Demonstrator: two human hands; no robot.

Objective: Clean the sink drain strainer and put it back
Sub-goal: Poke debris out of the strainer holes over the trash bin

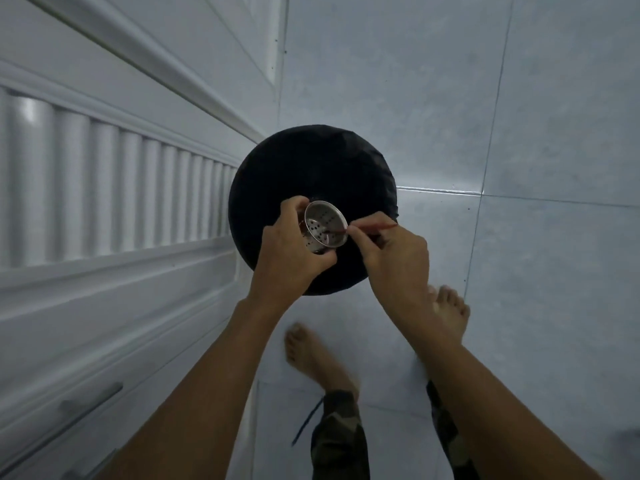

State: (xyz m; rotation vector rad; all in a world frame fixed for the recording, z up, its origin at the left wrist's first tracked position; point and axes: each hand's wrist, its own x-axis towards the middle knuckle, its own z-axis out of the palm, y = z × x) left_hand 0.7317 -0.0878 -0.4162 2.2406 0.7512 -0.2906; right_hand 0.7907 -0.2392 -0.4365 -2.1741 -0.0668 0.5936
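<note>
— What step is this, from the head view?

— Cleaning, I'd say. The left hand [294, 247] grips the steel sink strainer [325, 226] by its wall, tilted over the black-bagged bin [273, 181]. The right hand [391, 249] pinches a thin reddish stick [372, 227], tip inside the basket.

— What's next?

— Probably picking debris from the holes so it drops into the bin.

— Materials?

— 1 shiny perforated metal cup, round-rimmed; crinkled dark plastic liner; glossy pale floor tiles [554, 116].
</note>
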